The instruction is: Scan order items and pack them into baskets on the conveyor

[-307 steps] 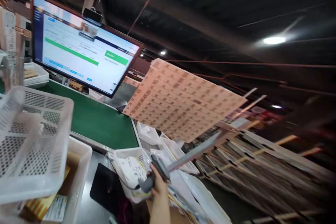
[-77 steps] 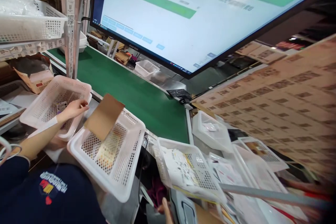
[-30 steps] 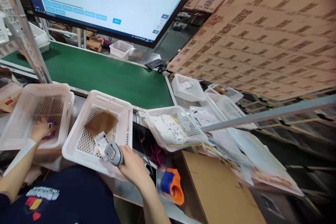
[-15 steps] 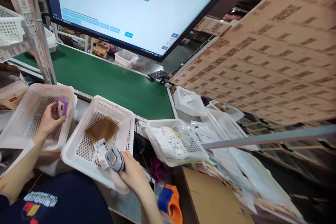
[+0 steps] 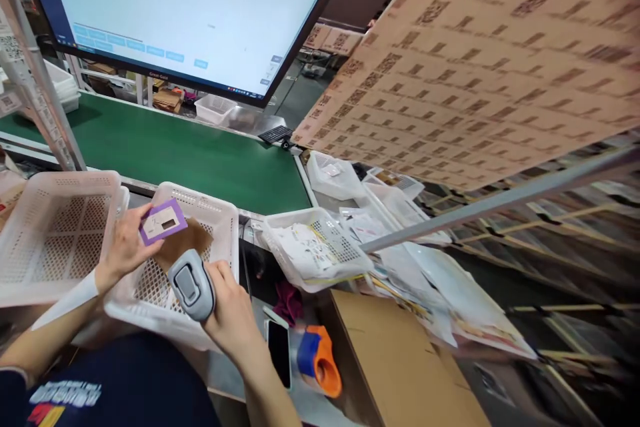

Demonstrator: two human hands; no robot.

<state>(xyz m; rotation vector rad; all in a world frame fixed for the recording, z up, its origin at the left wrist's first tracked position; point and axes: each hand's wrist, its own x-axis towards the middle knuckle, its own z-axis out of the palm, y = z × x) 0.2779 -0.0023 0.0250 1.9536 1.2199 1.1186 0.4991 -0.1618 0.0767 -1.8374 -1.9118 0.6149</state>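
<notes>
My left hand [image 5: 126,247] holds a small purple-edged packet [image 5: 163,221] above the middle white basket [image 5: 220,210]. My right hand [image 5: 231,313] grips a grey handheld scanner [image 5: 191,283], its head lying just below the packet. A brown paper piece [image 5: 187,245] lies in that middle basket under the packet. To the left stands another white perforated basket [image 5: 55,233], with nothing visible inside.
A green conveyor belt [image 5: 165,153] runs behind the baskets under a large monitor [image 5: 190,13]. A third basket [image 5: 315,250] holds papers; a phone [image 5: 279,353] and orange-blue tape dispenser [image 5: 320,363] lie near a cardboard box [image 5: 400,360]. A barcode sheet [image 5: 475,67] hangs at right.
My left hand lifted the purple packet out of the left basket and carried it right over the middle basket. My right hand raised the scanner toward it. The screen's green bars are gone.
</notes>
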